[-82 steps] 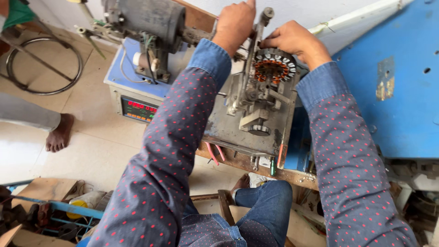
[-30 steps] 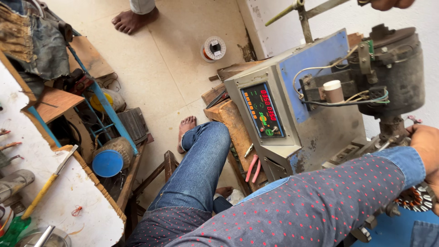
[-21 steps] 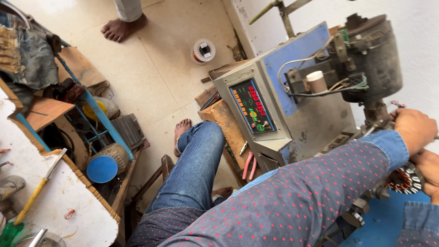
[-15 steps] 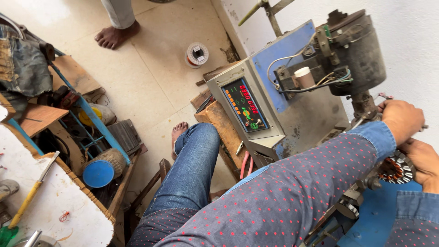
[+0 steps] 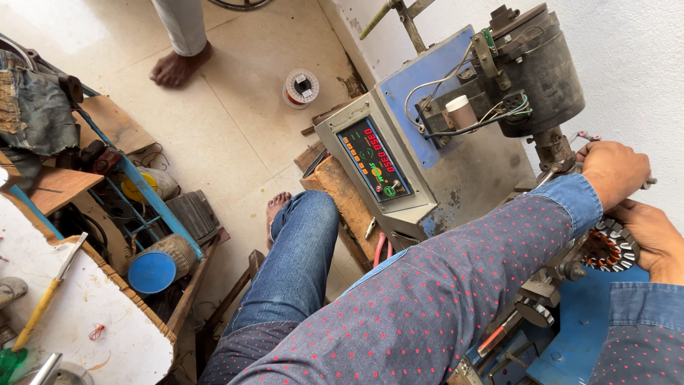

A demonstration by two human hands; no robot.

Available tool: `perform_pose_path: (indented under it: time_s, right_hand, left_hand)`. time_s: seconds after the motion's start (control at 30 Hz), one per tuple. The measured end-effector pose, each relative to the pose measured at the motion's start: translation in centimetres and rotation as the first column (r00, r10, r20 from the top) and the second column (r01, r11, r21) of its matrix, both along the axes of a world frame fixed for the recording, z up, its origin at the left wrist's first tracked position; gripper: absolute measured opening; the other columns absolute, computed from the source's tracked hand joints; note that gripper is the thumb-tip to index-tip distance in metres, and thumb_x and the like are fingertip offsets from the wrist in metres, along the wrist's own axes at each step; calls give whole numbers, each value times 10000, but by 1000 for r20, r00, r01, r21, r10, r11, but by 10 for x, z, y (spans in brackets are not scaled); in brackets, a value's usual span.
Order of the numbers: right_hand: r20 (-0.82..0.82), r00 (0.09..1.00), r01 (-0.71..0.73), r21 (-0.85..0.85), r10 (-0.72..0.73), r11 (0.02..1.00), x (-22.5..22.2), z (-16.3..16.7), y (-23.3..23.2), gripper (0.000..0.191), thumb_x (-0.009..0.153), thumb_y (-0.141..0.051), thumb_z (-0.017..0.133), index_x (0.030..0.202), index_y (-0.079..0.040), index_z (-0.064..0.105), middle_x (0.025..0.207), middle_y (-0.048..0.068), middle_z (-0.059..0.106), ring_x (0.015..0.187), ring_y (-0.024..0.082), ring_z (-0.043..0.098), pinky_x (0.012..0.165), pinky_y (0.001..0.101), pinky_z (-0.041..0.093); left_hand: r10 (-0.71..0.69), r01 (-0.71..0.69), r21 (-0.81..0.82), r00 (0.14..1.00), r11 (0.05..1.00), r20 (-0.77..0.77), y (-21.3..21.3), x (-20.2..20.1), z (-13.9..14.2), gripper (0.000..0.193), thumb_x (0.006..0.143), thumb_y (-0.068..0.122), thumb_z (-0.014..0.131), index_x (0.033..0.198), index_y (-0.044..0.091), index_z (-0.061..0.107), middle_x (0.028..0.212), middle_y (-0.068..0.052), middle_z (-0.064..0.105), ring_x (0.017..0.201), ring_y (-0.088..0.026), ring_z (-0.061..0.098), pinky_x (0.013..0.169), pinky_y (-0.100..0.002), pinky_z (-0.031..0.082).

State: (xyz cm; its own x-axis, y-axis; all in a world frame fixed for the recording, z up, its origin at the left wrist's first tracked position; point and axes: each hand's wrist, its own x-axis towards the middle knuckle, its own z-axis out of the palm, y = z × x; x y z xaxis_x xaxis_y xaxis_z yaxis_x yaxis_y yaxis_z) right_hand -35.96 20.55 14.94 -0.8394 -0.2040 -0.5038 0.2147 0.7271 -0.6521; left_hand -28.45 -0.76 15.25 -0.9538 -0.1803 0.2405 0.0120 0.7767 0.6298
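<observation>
My left hand point(image 5: 614, 171) is closed around a short metal handle point(image 5: 649, 183) of the winding machine, just below the dark motor housing point(image 5: 545, 71). My right hand point(image 5: 654, 239) grips the rim of a round stator point(image 5: 608, 249) with copper windings, mounted on the machine over a blue base point(image 5: 581, 335). My dotted blue sleeve hides much of the machine's lower frame. Both hands sit close together at the right edge of the head view.
A grey control box with a lit display point(image 5: 374, 160) stands left of the machine. On the tiled floor lie a wire spool point(image 5: 301, 87) and another person's bare foot point(image 5: 178, 68). A white bench point(image 5: 92, 335) carries a yellow-handled tool point(image 5: 39, 310); a blue-lidded container point(image 5: 152, 271) sits below.
The view swung from the machine to the floor at the left, then drifted back. Both hands have come further into view and stay on the machine.
</observation>
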Motion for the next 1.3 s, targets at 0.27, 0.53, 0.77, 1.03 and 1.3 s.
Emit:
perform_pose_path:
  time_s: [0.27,0.53,0.77,1.03,1.3]
  right_hand:
    - [10,1000,-3,-29,3,1000,-1,-2,1,239,1106,-33,542,1281,121,591,1082,172,697,849,182,703,742,318,603]
    - [2,1000,21,-35,-21,999,-3,-4,-2,223,1105,-38,549,1259,114,601,1101,175,696,864,188,707,755,332,603]
    - [5,1000,26,-41,-26,999,-3,-10,-18,210,1104,-42,555,1239,109,610,1117,177,696,877,193,710,766,344,602]
    - [-11,1000,-5,-31,5,999,-9,-8,-27,196,1103,-46,563,1217,103,620,1135,180,695,892,198,714,779,358,602]
    - [10,999,33,-35,-33,999,1,2,1,178,1100,-45,571,1187,100,630,1141,180,695,895,203,712,780,369,600]
  left_hand:
    - [34,-34,16,999,999,-31,2,0,-2,278,795,244,690,1051,153,752,955,-88,787,877,-302,780,661,-619,580]
    - [28,-28,59,1000,998,1,-2,5,3,258,785,266,698,1015,175,770,963,-54,791,903,-286,781,673,-630,567]
    - [75,-73,105,997,992,-13,-9,15,8,237,779,311,691,976,224,791,981,-25,796,934,-270,779,721,-624,570]
    - [101,-100,148,995,984,6,-10,17,13,248,793,338,664,976,233,794,978,-2,798,945,-268,775,774,-630,565]
    - [69,-69,152,998,986,5,-2,5,5,247,807,333,659,988,234,794,987,10,804,937,-234,784,709,-586,572]
